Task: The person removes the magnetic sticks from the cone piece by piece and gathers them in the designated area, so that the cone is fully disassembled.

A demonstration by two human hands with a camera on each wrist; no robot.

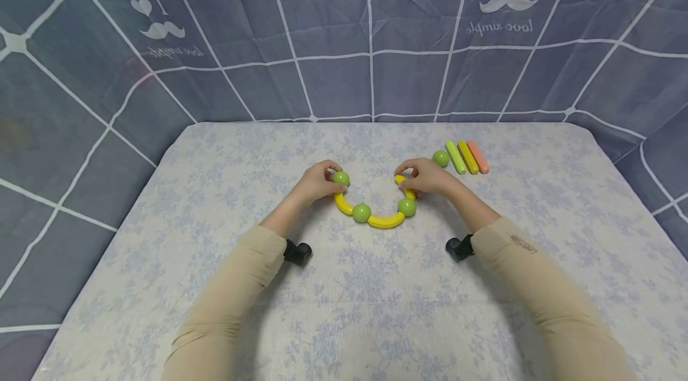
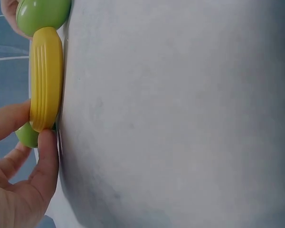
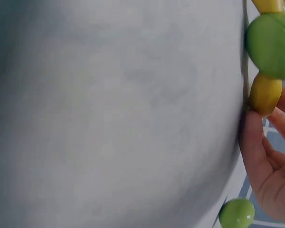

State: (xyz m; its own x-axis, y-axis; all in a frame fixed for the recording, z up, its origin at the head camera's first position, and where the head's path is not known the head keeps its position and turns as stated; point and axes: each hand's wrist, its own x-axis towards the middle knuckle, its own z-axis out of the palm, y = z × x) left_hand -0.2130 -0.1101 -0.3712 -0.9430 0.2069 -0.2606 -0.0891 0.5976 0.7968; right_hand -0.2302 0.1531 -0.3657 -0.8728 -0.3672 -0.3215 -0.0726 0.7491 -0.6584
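On the table, curved yellow pieces and green balls form a U. My left hand (image 1: 316, 183) holds the green ball (image 1: 341, 178) topping the left side, thumb close to the end of the left yellow piece (image 2: 46, 78). At the right end, my right hand (image 1: 431, 178) grips a curved yellow piece (image 1: 400, 179), its middle partly hidden by the fingers. That piece meets a green ball (image 1: 407, 207). Along the bottom lie another yellow piece (image 1: 386, 221) and a green ball (image 1: 362, 212), end to end with their neighbours.
Beyond my right hand is a loose green ball (image 1: 441, 158). Beside it lie a light green stick (image 1: 455, 157), a yellow stick (image 1: 467, 157) and a pink stick (image 1: 478, 157). A grey-blue curtain (image 1: 333, 22) hangs behind the table's far edge.
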